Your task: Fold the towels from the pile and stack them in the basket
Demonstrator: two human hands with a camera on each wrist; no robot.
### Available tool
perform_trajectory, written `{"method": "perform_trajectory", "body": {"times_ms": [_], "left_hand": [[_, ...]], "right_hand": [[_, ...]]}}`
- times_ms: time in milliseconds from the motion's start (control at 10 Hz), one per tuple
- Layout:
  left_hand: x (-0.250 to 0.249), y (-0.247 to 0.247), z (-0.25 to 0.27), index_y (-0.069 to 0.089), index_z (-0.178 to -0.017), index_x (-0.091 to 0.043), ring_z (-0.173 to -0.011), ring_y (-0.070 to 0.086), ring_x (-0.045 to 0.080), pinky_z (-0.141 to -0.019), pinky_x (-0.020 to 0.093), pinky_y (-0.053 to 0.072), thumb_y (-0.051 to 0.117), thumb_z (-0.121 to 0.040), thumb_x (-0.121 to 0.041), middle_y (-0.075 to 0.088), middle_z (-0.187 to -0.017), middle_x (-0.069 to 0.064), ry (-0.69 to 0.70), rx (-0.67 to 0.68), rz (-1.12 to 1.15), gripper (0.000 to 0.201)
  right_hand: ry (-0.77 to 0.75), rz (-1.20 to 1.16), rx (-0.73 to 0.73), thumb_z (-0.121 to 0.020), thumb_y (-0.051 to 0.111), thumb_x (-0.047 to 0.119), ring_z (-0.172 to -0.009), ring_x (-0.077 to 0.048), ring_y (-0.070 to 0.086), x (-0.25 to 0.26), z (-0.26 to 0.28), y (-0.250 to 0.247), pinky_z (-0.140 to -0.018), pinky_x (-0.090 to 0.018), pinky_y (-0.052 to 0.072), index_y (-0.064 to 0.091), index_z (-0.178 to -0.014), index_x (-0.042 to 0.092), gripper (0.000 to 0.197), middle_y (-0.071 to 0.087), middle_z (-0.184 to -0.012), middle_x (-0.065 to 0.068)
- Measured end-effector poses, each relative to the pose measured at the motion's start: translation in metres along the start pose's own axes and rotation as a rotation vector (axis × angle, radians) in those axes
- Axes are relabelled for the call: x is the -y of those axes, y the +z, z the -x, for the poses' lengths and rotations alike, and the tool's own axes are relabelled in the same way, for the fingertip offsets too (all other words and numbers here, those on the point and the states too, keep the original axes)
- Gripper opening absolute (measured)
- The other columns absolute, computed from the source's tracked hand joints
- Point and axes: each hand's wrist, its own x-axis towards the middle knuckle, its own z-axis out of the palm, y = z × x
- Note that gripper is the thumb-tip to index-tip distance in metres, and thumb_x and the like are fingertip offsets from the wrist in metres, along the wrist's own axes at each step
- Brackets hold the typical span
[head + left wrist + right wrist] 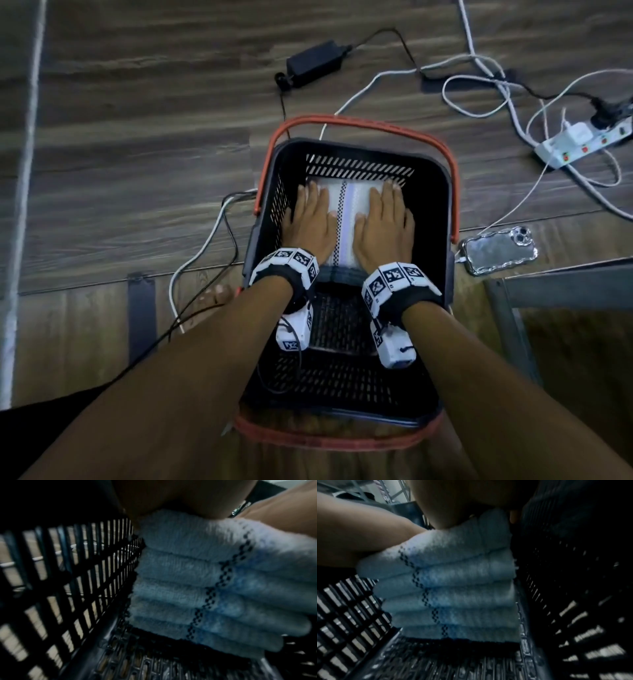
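- The stack of folded towels (346,219) sits inside the basket (442,192), pushed to its far end; the wrist views show about six white layers lying flat on one another, their folded edges roughly flush.
- The top towel's checked stripe (342,212) runs from the person's side toward the far wall, and the stack's long axis appears to follow that same line, along the basket's length.
- The left hand (310,219) and right hand (385,222) lie flat on the top towel, one on each side of the stripe, fingers straight, pressing and gripping nothing.
- Risk, as I judge it: uneven pressure, or palms dragging as they lift, could shear the upper layers sideways or pull the top fold open; the near half of the basket floor gives no support if the stack tips that way.
- Around the basket, on the wooden floor (137,137), lie a power strip (582,145), a black adapter (313,63), loose cables and a phone (500,250).
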Motion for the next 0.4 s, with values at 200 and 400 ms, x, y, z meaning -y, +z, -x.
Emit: {"method": "perform_trajectory", "body": {"times_ms": [200, 400], "left_hand": [[0.008, 0.022, -0.002, 0.001, -0.149, -0.015, -0.146, -0.006, 0.023, -0.118, 0.044, 0.009, 0.017, -0.100, -0.032, -0.001, -0.158, 0.004, 0.027, -0.099, -0.015, 0.054], [0.005, 0.012, -0.001, -0.003, -0.149, -0.015, -0.145, -0.012, 0.026, -0.118, 0.046, 0.007, 0.020, -0.099, -0.034, -0.010, -0.158, 0.003, -0.015, 0.016, -0.017, 0.058]], "right_hand": [[0.012, -0.023, -0.042, -0.095, 0.030, 0.030, -0.146, -0.026, 0.007, -0.002, 0.001, 0.027, -0.113, -0.046, 0.023, 0.020, -0.148, 0.008, 0.059, 0.009, -0.158, -0.013], [0.021, -0.039, 0.150, -0.098, 0.029, 0.032, -0.147, -0.025, -0.004, 0.001, 0.000, 0.005, -0.114, -0.047, 0.021, 0.009, -0.149, 0.009, 0.060, -0.004, -0.158, -0.012]]}}
